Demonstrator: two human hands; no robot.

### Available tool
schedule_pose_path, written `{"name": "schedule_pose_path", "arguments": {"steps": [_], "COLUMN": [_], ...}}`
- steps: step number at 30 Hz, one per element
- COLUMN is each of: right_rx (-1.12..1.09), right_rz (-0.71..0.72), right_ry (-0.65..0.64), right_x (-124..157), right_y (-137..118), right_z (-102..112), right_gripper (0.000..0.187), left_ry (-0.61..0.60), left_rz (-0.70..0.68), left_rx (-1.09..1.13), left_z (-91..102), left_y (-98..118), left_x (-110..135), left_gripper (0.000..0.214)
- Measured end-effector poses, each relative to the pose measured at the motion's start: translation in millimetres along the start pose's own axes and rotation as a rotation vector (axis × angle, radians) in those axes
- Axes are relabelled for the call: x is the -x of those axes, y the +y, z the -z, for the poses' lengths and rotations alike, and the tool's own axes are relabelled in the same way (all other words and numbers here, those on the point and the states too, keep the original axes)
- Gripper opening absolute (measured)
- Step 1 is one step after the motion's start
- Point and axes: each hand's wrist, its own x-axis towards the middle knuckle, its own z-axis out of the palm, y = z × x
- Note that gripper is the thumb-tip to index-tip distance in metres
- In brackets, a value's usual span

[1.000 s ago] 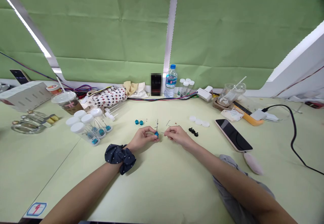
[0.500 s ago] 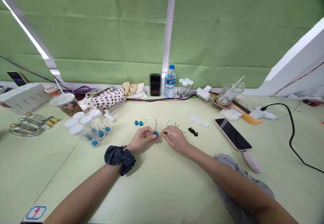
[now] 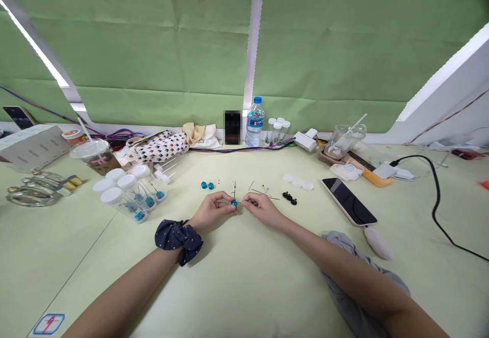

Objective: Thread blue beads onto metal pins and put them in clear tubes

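Note:
My left hand (image 3: 214, 209) pinches a small shiny blue ball (image 3: 234, 203) between thumb and fingertips, just above the table. Thin metal prongs (image 3: 234, 188) stick up from the ball. Close on its right, my right hand (image 3: 262, 209) has thumb and fingers pressed together on a thin rod (image 3: 239, 203) that reaches toward the ball; most of this rod is hidden by the fingers. Two more blue balls (image 3: 207, 185) lie beyond my left hand. Past my right hand rest a long thin rod (image 3: 272, 197), tiny metal bits, and several black knob-like pieces (image 3: 289, 198).
Clear tubes (image 3: 130, 195) with white caps and blue balls inside stand at left, near a drink cup (image 3: 97, 157). Flat white discs (image 3: 298, 181) and a phone (image 3: 349, 201) lie to the right. A water bottle (image 3: 255, 123) stands at the back; grey cloth (image 3: 336, 256) lies under my right forearm.
My right hand has shifted slightly down and left, uncovering more of the long rod lying behind it. My left hand keeps its hold on the blue ball. The whole view has moved slightly.

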Motion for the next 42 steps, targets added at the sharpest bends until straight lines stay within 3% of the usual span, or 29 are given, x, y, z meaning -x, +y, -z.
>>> {"name": "schedule_pose_path", "arguments": {"steps": [4, 6, 13, 22, 28, 32, 36, 42], "right_rx": [-0.085, -0.055, 0.328, 0.465, 0.718, 0.794, 0.61, 0.07], "right_rz": [-0.133, -0.13, 0.212, 0.287, 0.451, 0.484, 0.403, -0.01], "right_ry": [-0.022, 0.011, 0.13, 0.142, 0.149, 0.146, 0.126, 0.037], "right_x": [-3, -3, 4, 4, 3, 3, 4, 2], "right_y": [1, 2, -2, 1, 7, 6, 0, -3], "right_z": [3, 5, 3, 0, 0, 0, 0, -2], "right_gripper": [0.022, 0.022, 0.016, 0.019, 0.022, 0.024, 0.021, 0.017], "left_ry": [0.003, 0.014, 0.024, 0.028, 0.021, 0.018, 0.011, 0.009], "left_rz": [0.01, 0.011, 0.014, 0.025, 0.029, 0.023, 0.006, 0.005], "left_rx": [-0.014, -0.002, 0.047, 0.053, 0.068, 0.061, 0.038, -0.004], "left_z": [-0.8, -1.4, -3.8, -5.3, -3.8, -2.2, -0.7, -1.6], "left_y": [1, 2, 5, 8, 6, 4, 2, 4], "left_x": [0, -1, 1, 1, 1, 1, 1, 2], "left_gripper": [0.028, 0.03, 0.03, 0.029, 0.03, 0.03, 0.03, 0.028]}}
